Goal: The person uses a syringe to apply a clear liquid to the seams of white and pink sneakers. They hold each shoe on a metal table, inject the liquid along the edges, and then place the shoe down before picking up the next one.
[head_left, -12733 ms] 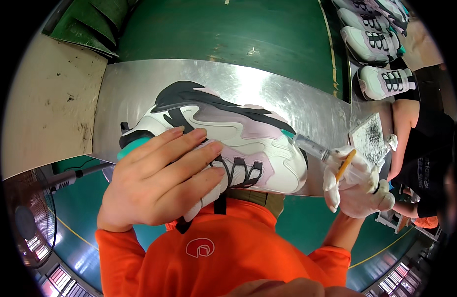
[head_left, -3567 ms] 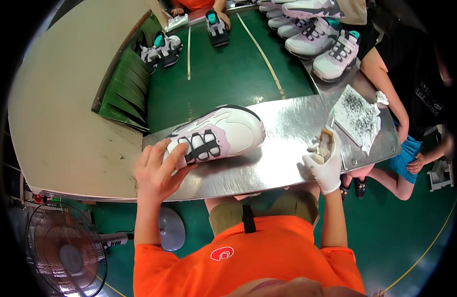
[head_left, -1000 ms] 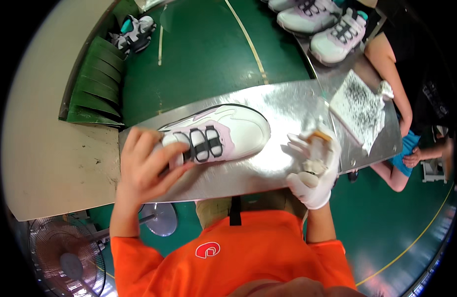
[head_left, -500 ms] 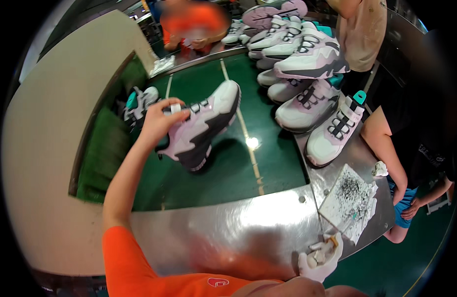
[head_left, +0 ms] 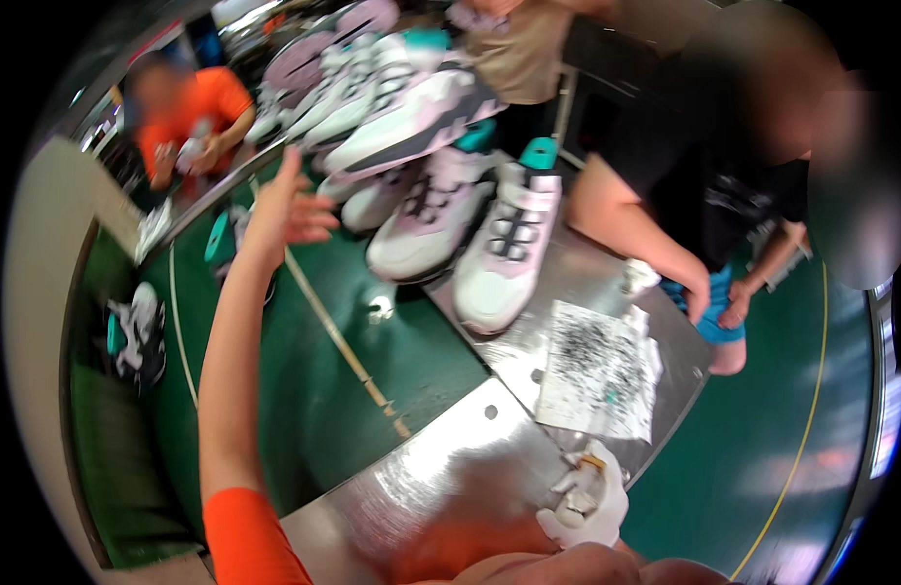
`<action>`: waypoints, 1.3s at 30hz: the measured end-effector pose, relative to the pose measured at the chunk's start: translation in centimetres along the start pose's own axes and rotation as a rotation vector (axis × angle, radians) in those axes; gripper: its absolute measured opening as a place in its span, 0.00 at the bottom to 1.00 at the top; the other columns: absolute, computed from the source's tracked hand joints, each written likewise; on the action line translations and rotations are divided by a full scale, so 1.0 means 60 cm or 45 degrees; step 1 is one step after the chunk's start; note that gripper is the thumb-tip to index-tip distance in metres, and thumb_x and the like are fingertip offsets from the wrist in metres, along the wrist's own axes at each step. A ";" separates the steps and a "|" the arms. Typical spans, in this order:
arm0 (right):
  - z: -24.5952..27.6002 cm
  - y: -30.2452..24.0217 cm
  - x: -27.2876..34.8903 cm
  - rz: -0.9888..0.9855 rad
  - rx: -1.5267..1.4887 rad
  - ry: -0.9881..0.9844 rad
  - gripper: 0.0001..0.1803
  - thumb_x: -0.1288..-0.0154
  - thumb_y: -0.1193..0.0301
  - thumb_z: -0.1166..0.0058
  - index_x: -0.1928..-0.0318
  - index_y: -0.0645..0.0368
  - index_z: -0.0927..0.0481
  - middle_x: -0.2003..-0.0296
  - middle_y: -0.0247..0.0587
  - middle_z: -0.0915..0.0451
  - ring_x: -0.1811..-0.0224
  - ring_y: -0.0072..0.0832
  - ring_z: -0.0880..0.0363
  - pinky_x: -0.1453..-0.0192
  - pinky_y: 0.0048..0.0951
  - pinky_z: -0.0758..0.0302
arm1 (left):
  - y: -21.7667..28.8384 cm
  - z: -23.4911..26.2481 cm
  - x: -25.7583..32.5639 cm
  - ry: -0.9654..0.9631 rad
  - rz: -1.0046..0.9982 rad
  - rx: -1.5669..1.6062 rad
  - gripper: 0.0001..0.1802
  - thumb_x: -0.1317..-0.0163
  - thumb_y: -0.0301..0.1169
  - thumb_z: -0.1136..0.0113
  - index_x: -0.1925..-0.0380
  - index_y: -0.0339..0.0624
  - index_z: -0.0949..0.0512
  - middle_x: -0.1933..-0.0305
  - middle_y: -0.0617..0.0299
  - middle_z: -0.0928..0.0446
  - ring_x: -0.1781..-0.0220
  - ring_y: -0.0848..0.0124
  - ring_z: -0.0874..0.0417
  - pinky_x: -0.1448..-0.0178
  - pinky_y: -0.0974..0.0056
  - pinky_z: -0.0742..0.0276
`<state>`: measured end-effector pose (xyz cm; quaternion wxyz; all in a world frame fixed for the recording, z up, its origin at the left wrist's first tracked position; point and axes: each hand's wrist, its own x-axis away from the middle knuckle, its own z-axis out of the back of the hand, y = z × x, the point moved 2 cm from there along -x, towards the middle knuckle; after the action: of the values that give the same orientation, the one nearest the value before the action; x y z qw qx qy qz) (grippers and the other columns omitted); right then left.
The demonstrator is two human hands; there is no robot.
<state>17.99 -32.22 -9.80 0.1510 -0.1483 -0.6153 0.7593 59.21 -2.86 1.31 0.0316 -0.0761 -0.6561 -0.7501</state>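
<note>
My left hand [head_left: 299,210] is bare and open, fingers spread, stretched over the green belt beside a pile of sneakers. Nothing is in it. Partly hidden behind my left forearm, a sneaker with a teal lining [head_left: 219,242] lies on the belt. Nearest that hand in the pile is a white and pink sneaker [head_left: 411,122] with a dark grey sole. Low in the view, my right hand [head_left: 607,507] wears a white glove and is curled round a small whitish lump [head_left: 575,503]. A tan bit shows at its fingers.
A grey and white sneaker [head_left: 138,336] lies at the belt's left side. Two sneakers, one upright [head_left: 509,249], stand at the metal table's corner. A black-speckled white sheet [head_left: 597,370] lies on the metal. People stand at the right and far side; one in orange sits far left.
My left hand has let go of the sneaker and reaches toward the pile, fingers spread. The view has swung right. My gloved right hand stays curled near the table edge.
</note>
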 end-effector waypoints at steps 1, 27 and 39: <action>-0.001 -0.002 0.001 0.130 0.058 -0.024 0.52 0.62 0.68 0.22 0.37 0.70 0.37 0.58 0.45 0.24 0.67 0.24 0.26 0.59 0.25 0.26 | 0.010 -0.004 -0.004 -0.356 0.252 0.262 0.63 0.49 0.80 0.57 0.37 0.27 0.38 0.51 0.40 0.21 0.66 0.56 0.13 0.61 0.56 0.14; -0.008 0.003 -0.034 0.079 -0.291 -0.293 0.43 0.51 0.74 0.27 0.36 0.60 0.38 0.60 0.37 0.25 0.65 0.21 0.24 0.65 0.24 0.23 | -0.218 -0.204 0.877 0.450 0.256 1.021 0.27 0.30 0.31 0.45 0.37 0.28 0.39 0.46 0.42 0.25 0.45 0.51 0.18 0.47 0.53 0.15; 0.026 -0.043 -0.050 0.204 0.103 -0.424 0.38 0.52 0.70 0.28 0.40 0.61 0.32 0.57 0.39 0.24 0.58 0.28 0.24 0.52 0.29 0.23 | -0.025 0.014 0.768 0.149 -0.611 -1.741 0.43 0.63 0.37 0.23 0.42 0.46 0.27 0.46 0.56 0.23 0.39 0.53 0.25 0.29 0.42 0.41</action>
<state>20.22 -34.35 -6.86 -0.0081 -0.0629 -0.5869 0.8072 13.60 0.58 7.13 -0.1533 0.1074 -0.0365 -0.9816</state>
